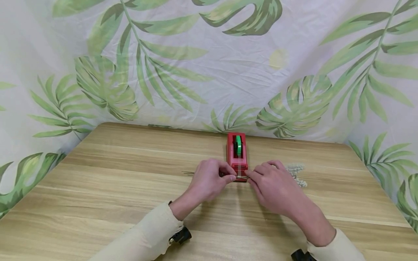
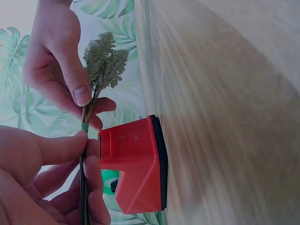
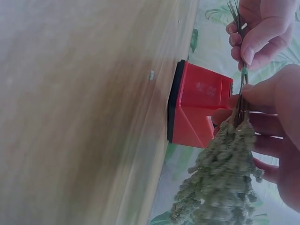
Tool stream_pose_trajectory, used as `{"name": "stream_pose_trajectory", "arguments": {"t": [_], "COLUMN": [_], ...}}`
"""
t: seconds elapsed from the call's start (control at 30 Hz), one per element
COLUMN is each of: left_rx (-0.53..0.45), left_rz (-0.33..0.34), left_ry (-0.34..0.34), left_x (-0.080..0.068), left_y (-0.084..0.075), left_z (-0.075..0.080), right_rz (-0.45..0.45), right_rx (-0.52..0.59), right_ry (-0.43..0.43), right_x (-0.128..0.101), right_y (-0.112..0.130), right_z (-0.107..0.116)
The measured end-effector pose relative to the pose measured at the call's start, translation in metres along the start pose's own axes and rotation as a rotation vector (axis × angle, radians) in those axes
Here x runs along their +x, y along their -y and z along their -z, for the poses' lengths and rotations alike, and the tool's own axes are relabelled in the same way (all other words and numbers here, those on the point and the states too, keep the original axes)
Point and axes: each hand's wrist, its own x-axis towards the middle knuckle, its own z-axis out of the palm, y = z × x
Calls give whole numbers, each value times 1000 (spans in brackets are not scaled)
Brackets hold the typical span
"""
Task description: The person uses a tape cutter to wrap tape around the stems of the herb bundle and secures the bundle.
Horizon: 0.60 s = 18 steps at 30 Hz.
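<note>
A thin bunch of dried flowers with pale grey-green heads lies across both hands, close over the front end of a red tape dispenser. Between thumb and fingers, my left hand pinches the stems, their bare ends sticking out on the left. My right hand pinches them nearer the heads, which show beyond it on the right. Between the two grips, a small green band circles the stems. A green tape roll sits in the dispenser, partly hidden in the wrist views.
The dispenser stands on a wooden table, toward its back edge. Behind the table hangs a leaf-print cloth. A small pale scrap lies on the tabletop in the right wrist view.
</note>
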Motion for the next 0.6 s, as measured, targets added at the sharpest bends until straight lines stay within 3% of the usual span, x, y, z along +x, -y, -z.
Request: {"name": "stream_pose_trajectory", "arguments": {"t": [0.27,0.6], "left_rx": [60,168], "left_rz": [-55,-96], "left_ry": [1,139], "left_x": [0,5], "left_y": [-1,4], "left_z": [-1,5], "right_rz": [12,23], "right_rx": [7,-35], "right_ry": [-80,-127], "right_x": [2,3], "right_y": [-2,-5], "right_z": [-4,-8]}}
